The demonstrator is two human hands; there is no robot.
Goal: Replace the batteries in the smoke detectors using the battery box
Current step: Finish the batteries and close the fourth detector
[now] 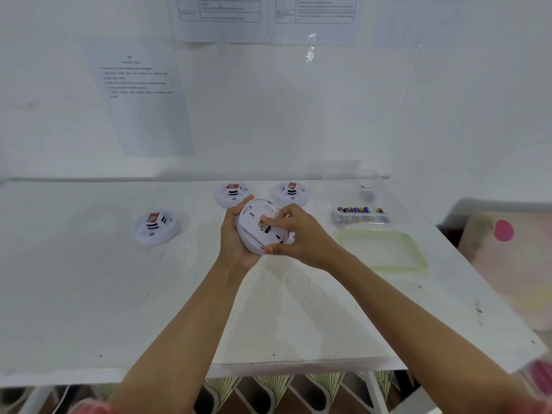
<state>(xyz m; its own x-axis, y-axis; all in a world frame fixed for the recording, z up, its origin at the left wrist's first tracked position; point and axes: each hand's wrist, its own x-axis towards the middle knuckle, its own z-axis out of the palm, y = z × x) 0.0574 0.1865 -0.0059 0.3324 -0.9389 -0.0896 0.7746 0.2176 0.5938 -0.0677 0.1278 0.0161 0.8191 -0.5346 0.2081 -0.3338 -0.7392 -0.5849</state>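
My left hand (234, 234) grips a white round smoke detector (254, 231) above the table, its back turned toward me. My right hand (301, 234) holds the detector's right side, thumb under its lower edge and fingers reaching into the open battery slot at its middle. Three more smoke detectors stand on the white table (89, 279): one at the left (156, 228) and two at the back (231, 194) (291, 192). A clear plastic battery box (360, 215) with several blue and yellow batteries sits to the right.
The box's clear lid with a green rim (385, 249) lies flat in front of the battery box. Printed sheets hang on the white wall behind. A pink and cream object (507, 264) stands off the table's right edge.
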